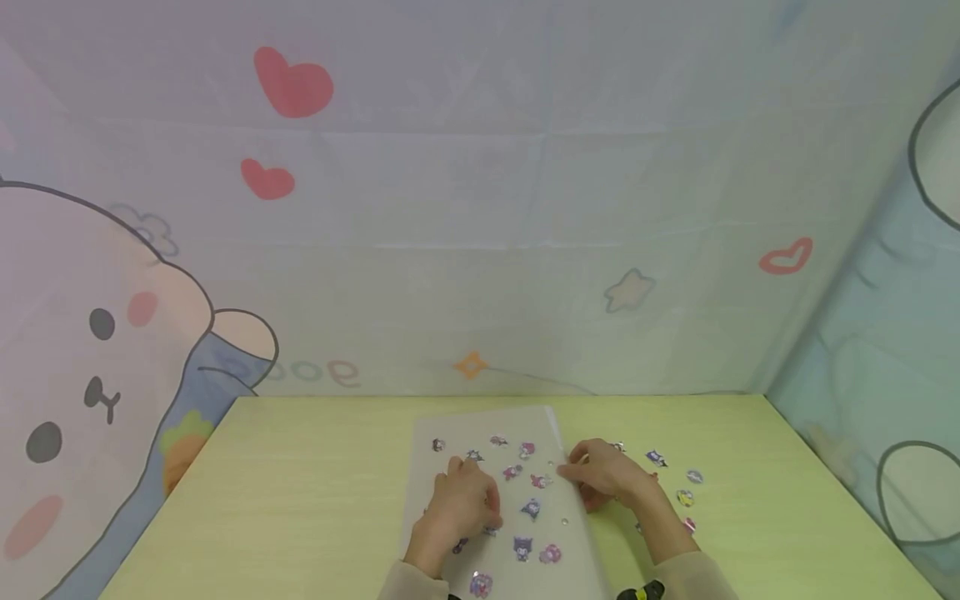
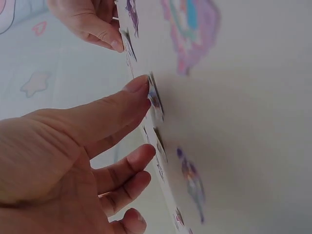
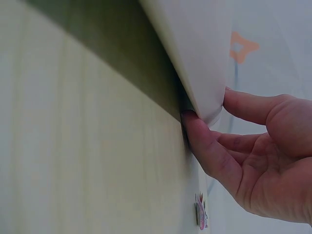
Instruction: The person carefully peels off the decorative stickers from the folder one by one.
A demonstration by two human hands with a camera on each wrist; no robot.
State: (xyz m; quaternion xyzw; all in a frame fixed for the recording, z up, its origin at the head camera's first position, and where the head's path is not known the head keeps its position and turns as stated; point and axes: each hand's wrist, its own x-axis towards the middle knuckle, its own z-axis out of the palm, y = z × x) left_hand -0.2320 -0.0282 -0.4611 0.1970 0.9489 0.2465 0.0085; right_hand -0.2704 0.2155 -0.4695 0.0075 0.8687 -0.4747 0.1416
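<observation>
A white sheet (image 1: 510, 425) dotted with several small cartoon stickers lies on the table, its right edge slightly lifted. My left hand (image 1: 461, 504) is over the left part of the sheet. In the left wrist view, its thumb and index finger pinch a small sticker (image 2: 156, 102) at the sheet's surface, while the other fingers are loosely bent. At the sheet's right edge is my right hand (image 1: 611, 479). The right wrist view shows its thumb above and a finger beneath the edge of the white sheet (image 3: 202, 63), gripping it. A dark purple sticker (image 1: 522, 548) lies near the sheet's middle.
Several loose stickers, among them a dark one (image 1: 656, 458) and a yellow one (image 1: 686, 497), lie on the pale yellow-green table (image 1: 300, 500) right of the sheet. Behind the table hangs a printed cloth (image 1: 465, 208); another cloth side (image 1: 885, 350) borders the right.
</observation>
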